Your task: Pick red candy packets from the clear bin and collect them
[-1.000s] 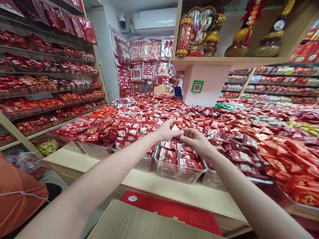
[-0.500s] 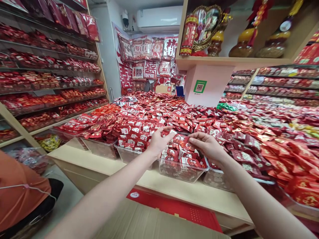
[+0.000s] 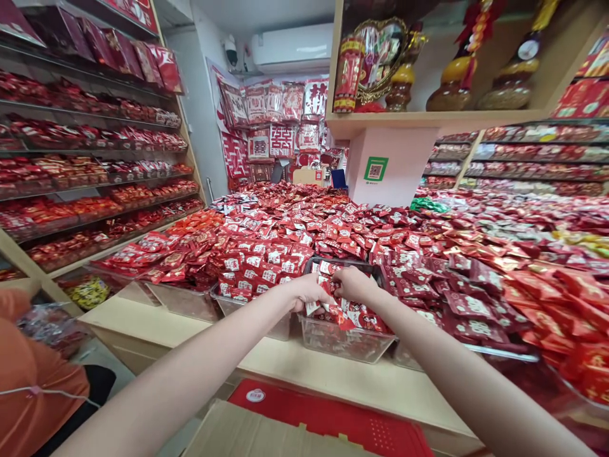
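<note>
Both my hands reach into a clear plastic bin [image 3: 347,343] at the front of a counter. The bin holds small red and white candy packets [image 3: 366,317]. My left hand [image 3: 307,293] is curled down over the packets at the bin's left side, fingers closed round some of them. My right hand [image 3: 354,284] sits beside it, fingers bent into the same pile. The two hands nearly touch. What exactly lies under the fingertips is hidden by the hands themselves.
Heaps of red packets [image 3: 295,228] cover the whole counter behind the bin. Neighbouring clear bins [image 3: 185,298] stand to the left. Shelves of red goods [image 3: 85,171] line the left wall. A person in orange [image 3: 33,387] sits at lower left. A cardboard box [image 3: 257,438] lies below.
My hands have dropped from above the heap, where they pinched a packet together, down into the clear bin. The view has shifted slightly with them.
</note>
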Available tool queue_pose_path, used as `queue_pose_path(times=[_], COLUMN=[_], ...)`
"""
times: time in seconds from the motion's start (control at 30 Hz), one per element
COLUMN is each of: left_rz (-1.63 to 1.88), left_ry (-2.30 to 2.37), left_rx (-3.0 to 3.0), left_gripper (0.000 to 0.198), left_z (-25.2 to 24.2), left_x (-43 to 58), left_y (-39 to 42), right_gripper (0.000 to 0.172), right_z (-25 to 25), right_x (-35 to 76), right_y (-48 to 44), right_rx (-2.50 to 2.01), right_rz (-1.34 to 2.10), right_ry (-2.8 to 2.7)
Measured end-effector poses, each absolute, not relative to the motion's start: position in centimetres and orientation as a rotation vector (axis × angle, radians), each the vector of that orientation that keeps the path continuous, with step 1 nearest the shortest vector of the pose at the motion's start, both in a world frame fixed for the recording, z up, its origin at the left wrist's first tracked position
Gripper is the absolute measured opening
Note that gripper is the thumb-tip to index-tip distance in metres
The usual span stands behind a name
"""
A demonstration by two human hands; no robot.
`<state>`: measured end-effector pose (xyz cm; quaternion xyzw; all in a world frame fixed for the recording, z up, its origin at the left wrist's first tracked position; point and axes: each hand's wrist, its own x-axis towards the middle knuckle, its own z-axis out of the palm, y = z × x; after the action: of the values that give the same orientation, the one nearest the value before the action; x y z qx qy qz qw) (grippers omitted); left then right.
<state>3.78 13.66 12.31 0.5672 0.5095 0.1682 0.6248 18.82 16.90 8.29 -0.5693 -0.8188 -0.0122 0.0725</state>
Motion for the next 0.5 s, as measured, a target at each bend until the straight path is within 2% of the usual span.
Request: queue_pose_path(times=[0.23,0.4,0.5], left_rz=[0.359,0.332,0.263], left_ry=[1.17,1.365,1.401], left_rx=[1.302,1.753,1.776], left_gripper=[0.054,0.071,0.071], left_z=[11.8,12.7,12.7], left_x=[3.9,4.3,4.6], left_y=[14.1,12.7,12.6], right_gripper=[0.019,0.022,0.025], right_z=[8.3,8.4,8.4], right_x=[18.1,17.5,17.5], right_y=[16.9,17.0,17.1], right_rx=[-1.555,-1.497,-1.485], right_rz=[-0.085,-0.024,0.002], right_ry=[-2.526,-2.525,-2.531])
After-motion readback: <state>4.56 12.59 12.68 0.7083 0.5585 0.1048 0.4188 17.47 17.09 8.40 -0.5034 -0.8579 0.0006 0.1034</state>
